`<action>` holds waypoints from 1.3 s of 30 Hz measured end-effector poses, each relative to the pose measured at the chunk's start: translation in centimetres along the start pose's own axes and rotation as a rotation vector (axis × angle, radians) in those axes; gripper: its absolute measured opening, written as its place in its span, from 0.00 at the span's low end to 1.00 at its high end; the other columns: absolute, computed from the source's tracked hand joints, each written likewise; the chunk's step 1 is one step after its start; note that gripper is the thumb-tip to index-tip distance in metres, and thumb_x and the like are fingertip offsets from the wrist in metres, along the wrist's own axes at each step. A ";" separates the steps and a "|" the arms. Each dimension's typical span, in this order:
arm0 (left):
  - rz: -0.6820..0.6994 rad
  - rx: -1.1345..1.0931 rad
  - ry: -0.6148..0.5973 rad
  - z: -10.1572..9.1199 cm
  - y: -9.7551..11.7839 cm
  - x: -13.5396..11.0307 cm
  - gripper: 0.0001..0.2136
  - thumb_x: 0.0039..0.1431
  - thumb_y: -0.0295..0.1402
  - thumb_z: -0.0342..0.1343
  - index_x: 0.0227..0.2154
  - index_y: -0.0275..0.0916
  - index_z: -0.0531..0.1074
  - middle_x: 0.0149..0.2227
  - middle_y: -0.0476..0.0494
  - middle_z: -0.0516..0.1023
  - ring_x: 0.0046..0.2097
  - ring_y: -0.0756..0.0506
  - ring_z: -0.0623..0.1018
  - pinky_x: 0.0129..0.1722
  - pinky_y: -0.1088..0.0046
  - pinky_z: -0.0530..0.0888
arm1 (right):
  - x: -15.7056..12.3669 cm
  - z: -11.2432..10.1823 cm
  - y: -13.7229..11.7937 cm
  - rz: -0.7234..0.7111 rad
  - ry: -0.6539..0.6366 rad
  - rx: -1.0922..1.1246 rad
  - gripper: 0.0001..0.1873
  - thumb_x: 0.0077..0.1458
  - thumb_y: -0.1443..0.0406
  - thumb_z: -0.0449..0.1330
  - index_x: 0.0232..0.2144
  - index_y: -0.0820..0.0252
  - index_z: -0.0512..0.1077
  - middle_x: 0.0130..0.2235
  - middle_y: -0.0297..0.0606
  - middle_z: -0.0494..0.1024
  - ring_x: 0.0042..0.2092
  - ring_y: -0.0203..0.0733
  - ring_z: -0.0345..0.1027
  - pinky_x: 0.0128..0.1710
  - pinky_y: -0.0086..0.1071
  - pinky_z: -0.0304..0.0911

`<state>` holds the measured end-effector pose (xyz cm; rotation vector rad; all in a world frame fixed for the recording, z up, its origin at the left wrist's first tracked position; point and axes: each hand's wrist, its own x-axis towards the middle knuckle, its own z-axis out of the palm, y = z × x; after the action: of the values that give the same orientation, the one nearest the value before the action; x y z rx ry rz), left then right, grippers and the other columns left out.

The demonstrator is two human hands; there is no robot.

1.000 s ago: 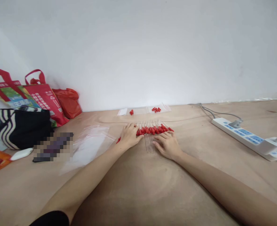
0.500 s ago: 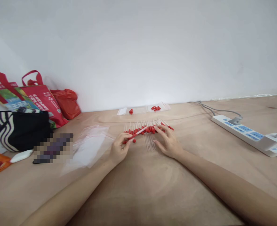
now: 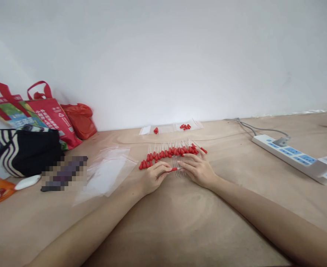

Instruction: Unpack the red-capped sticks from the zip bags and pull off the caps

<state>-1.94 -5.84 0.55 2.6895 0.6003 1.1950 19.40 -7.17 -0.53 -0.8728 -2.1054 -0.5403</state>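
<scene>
Clear bags (image 3: 107,171) lie flat at left. The left hand (image 3: 155,176), farther right than half a second ago, pinches a red bulb (image 3: 174,169) near centre. Far pouches (image 3: 167,129) show red pieces (image 3: 185,127). The right hand (image 3: 199,171) bends beside the bulb, grip unclear.

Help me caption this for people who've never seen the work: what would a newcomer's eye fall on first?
Probably the row of red bulbs across the wooden table, just beyond the hands. Next, the left hand holding a red piece in front of that row, with the right hand close beside it. Then the red shopping bag by the wall at far left.
</scene>
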 end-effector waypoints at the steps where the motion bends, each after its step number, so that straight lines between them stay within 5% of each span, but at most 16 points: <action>1: 0.000 0.001 -0.001 0.0 0.0 0.0 0.06 0.55 0.24 0.48 0.34 0.37 0.68 0.34 0.43 0.72 0.38 0.50 0.73 0.37 0.75 0.72 | 0.0 0.0 0.0 -0.004 0.003 0.000 0.09 0.55 0.63 0.53 0.36 0.55 0.71 0.31 0.31 0.77 0.44 0.39 0.64 0.54 0.44 0.40; 8: -0.090 0.205 -0.059 0.4 0.3 0.4 0.14 0.54 0.33 0.52 0.44 0.38 0.65 0.44 0.40 0.70 0.48 0.44 0.69 0.47 0.65 0.68 | 0.0 0.1 -0.4 -0.052 0.046 -0.070 0.07 0.54 0.66 0.52 0.31 0.57 0.71 0.24 0.31 0.74 0.38 0.36 0.64 0.52 0.44 0.41; 17: 0.032 0.352 -0.048 0.4 0.0 0.3 0.06 0.56 0.34 0.51 0.29 0.42 0.72 0.33 0.49 0.76 0.41 0.46 0.72 0.44 0.64 0.63 | -0.2 -0.2 -0.4 -0.135 0.025 -0.103 0.08 0.54 0.68 0.51 0.30 0.55 0.69 0.20 0.28 0.71 0.35 0.34 0.64 0.52 0.45 0.39; 26: 0.023 0.386 -0.108 -0.5 0.4 0.1 0.07 0.56 0.30 0.49 0.25 0.42 0.71 0.30 0.50 0.76 0.38 0.47 0.71 0.46 0.61 0.59 | -0.6 -0.4 -0.4 -0.086 -0.034 -0.070 0.09 0.54 0.69 0.50 0.30 0.53 0.70 0.22 0.27 0.72 0.37 0.34 0.65 0.53 0.44 0.36; 31: -0.071 0.378 0.021 -2.2 -0.6 -1.4 0.06 0.56 0.28 0.48 0.28 0.40 0.70 0.30 0.48 0.74 0.35 0.48 0.70 0.40 0.67 0.65 | -1.3 -1.4 1.0 0.050 0.037 -0.078 0.07 0.53 0.67 0.52 0.29 0.54 0.71 0.23 0.28 0.74 0.34 0.35 0.64 0.51 0.44 0.38; 39: -0.375 0.416 0.261 -3.7 -2.6 -2.2 0.12 0.56 0.29 0.45 0.40 0.36 0.68 0.35 0.42 0.64 0.35 0.49 0.70 0.35 0.72 0.70 | -1.1 -0.5 0.9 0.235 -0.072 -0.087 0.13 0.53 0.69 0.49 0.38 0.58 0.71 0.28 0.35 0.76 0.33 0.37 0.63 0.46 0.39 0.44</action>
<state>-6.76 -4.48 0.79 2.5562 1.4637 1.4452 20.83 -7.33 -1.04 -1.1868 -2.0195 -0.4846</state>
